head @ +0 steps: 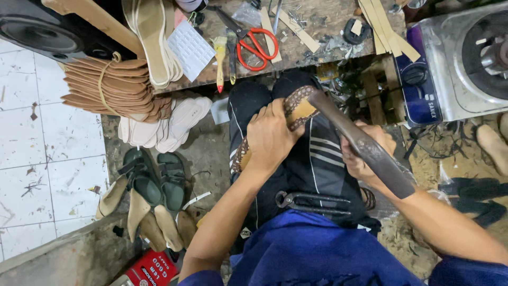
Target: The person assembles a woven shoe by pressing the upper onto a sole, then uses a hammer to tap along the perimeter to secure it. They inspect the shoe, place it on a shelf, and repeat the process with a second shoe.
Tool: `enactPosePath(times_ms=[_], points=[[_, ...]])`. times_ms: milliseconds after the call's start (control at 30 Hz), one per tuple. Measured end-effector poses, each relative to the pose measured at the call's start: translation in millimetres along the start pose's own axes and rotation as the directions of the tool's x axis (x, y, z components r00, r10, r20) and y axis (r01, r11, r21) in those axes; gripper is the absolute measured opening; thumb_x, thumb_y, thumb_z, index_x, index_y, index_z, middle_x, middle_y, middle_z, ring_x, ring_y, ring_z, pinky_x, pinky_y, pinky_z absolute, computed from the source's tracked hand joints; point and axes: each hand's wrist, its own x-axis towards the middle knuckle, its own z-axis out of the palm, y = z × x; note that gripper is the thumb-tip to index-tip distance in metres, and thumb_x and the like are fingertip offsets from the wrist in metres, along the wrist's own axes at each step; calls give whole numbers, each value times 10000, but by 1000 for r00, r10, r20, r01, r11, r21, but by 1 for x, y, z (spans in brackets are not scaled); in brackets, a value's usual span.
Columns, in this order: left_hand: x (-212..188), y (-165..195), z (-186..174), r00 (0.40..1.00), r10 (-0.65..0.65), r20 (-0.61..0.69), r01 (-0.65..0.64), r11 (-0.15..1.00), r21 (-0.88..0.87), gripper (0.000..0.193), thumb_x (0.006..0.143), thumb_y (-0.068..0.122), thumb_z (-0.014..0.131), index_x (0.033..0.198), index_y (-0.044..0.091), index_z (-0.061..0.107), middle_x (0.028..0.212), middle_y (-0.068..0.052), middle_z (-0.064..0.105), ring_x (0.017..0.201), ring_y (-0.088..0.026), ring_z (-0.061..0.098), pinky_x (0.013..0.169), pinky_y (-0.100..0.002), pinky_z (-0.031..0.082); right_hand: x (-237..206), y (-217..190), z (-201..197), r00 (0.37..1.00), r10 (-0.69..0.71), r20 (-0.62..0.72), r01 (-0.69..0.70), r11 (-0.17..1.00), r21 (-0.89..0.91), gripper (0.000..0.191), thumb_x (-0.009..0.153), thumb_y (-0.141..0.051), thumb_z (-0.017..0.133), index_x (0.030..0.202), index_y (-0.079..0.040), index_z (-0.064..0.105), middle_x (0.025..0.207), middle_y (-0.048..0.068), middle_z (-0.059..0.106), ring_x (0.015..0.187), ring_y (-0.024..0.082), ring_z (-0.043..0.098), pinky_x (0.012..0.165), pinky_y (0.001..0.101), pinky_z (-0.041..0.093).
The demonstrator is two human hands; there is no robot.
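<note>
My left hand (pixel 271 136) grips a sandal (pixel 296 106) with a brown braided strap, pressing it against my knees. My right hand (pixel 364 153) is closed around a long dark metal bar (pixel 365 145), whose far end rests on the sandal's strap near the toe. Dark pincers (pixel 312 202) lie across my lap on the black striped trousers.
A low wooden workbench (pixel 312 32) ahead carries red-handled scissors (pixel 253 42), a yellow-handled brush (pixel 219 58) and strips. Bundled tan soles (pixel 114 87) and pale soles (pixel 164 124) lie at the left, green sandals (pixel 156 177) on the floor. A metal machine (pixel 465 58) stands at the right.
</note>
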Motion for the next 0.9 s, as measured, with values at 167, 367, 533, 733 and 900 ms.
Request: enactPosePath(times_ms=[167,367,533,733,900], points=[[2,1,-2,1000,-10,-1,10,999,-35,585,644,353,886,1046,32,609,837,-142,699,783,-325,688,707,-436,539,2,-13,9,961,-263,87,277,911,-305,260,867,-140,786,962,-2,587,722,94,637,626,211,658,533,343,488],[4,3,-7,999,41,-26,-41,999,-16,506,738,336,875,1038,46,589,861,-131,694,826,-321,700,731,-427,546,5,-25,21,989,-122,-87,132,984,120,233,937,-162,760,955,-11,583,718,84,608,626,163,588,594,327,482],[4,4,-7,1000,4,-5,-4,999,-34,507,723,338,869,1047,44,612,826,-135,691,803,-320,698,725,-434,546,5,-21,24,965,-204,-164,220,972,86,210,938,-149,731,1012,10,616,793,79,640,672,125,625,616,296,514],[3,4,-6,999,30,-26,-29,1000,7,520,706,334,860,1041,33,599,859,-141,693,831,-328,696,733,-430,544,0,-11,24,986,-142,-88,129,982,-138,177,937,-90,689,1061,25,637,864,122,704,730,157,677,675,293,537],[1,9,-3,1000,9,-8,-9,999,45,509,718,346,864,1025,40,596,854,-135,694,821,-324,694,731,-433,539,-13,1,15,959,-224,-176,283,806,519,245,1034,-170,687,1177,-55,525,975,42,607,779,89,612,705,217,530]])
